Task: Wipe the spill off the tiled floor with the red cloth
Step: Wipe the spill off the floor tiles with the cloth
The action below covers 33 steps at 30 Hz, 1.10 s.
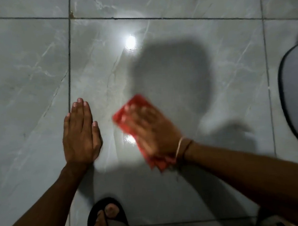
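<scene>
Both hands down, palms flat, forearms entering from the bottom edge.

Left hand [81,134] is laid flat with fingers together and extended, thumb tucked alongside, wrist straight, forearm running in from bottom left. Right hand [150,128] is pressed palm-down with fingers spread, motion-blurred, so finger detail cannot be made out. A thin band is worn at the right wrist; the forearm comes in from bottom right. The hands are held apart, not touching.
</scene>
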Each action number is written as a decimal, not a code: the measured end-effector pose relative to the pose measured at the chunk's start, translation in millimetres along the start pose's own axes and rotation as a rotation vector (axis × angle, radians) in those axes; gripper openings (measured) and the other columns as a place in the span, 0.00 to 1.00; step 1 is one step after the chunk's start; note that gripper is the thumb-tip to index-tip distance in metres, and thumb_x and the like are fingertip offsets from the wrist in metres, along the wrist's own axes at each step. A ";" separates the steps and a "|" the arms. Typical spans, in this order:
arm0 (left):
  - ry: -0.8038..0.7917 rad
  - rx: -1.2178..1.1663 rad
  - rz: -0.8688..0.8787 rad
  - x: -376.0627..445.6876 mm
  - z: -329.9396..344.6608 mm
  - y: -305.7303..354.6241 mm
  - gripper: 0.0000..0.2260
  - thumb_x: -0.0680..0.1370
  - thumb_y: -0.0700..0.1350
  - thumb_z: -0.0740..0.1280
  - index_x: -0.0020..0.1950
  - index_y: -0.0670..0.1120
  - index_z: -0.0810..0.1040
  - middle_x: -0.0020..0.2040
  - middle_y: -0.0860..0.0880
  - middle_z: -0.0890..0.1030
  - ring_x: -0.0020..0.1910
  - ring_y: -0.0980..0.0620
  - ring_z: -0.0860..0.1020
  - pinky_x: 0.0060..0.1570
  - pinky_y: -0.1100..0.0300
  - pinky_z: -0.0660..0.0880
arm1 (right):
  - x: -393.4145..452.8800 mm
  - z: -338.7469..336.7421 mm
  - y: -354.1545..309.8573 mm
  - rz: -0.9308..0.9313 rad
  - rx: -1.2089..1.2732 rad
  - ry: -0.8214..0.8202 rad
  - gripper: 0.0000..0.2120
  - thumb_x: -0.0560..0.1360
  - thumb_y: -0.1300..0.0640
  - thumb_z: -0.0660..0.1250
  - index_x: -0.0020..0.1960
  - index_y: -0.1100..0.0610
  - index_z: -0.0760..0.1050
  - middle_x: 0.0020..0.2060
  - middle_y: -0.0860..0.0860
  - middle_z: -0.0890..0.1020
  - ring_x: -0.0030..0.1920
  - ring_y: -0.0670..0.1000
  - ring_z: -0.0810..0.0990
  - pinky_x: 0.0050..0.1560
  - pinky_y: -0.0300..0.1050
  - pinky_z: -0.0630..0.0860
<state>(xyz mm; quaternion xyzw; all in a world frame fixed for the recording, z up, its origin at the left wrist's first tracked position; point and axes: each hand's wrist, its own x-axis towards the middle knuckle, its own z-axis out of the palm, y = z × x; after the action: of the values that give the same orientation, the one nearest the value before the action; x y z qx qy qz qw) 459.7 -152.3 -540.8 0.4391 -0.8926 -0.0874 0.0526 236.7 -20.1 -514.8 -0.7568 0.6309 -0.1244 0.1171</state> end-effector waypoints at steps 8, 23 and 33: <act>0.013 -0.011 -0.014 -0.6 -5.0 4.8 0.27 0.84 0.45 0.53 0.82 0.38 0.58 0.83 0.39 0.59 0.83 0.43 0.57 0.81 0.44 0.56 | 43.5 -24.5 65.5 0.006 -0.052 -0.008 0.27 0.81 0.54 0.64 0.79 0.58 0.66 0.79 0.59 0.68 0.80 0.59 0.65 0.83 0.57 0.59; -0.012 0.010 -0.020 0.4 -4.8 5.5 0.27 0.84 0.46 0.52 0.83 0.38 0.56 0.83 0.40 0.58 0.83 0.44 0.55 0.82 0.45 0.55 | -22.2 -9.9 39.7 -0.366 0.085 -0.075 0.24 0.79 0.56 0.68 0.74 0.59 0.74 0.75 0.59 0.74 0.78 0.58 0.70 0.79 0.57 0.67; 0.001 -0.013 -0.016 0.6 -3.0 5.4 0.27 0.83 0.45 0.54 0.82 0.38 0.58 0.83 0.40 0.59 0.83 0.44 0.56 0.82 0.45 0.55 | 78.7 -34.1 109.3 0.421 -0.099 0.241 0.27 0.86 0.49 0.55 0.82 0.56 0.59 0.81 0.59 0.63 0.82 0.60 0.60 0.83 0.61 0.57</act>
<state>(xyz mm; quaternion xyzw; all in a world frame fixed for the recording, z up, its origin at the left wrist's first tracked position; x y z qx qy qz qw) 455.7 -149.8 -536.8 0.4461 -0.8884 -0.0932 0.0552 137.7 -117.6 -516.0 -0.5933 0.7893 -0.1555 0.0272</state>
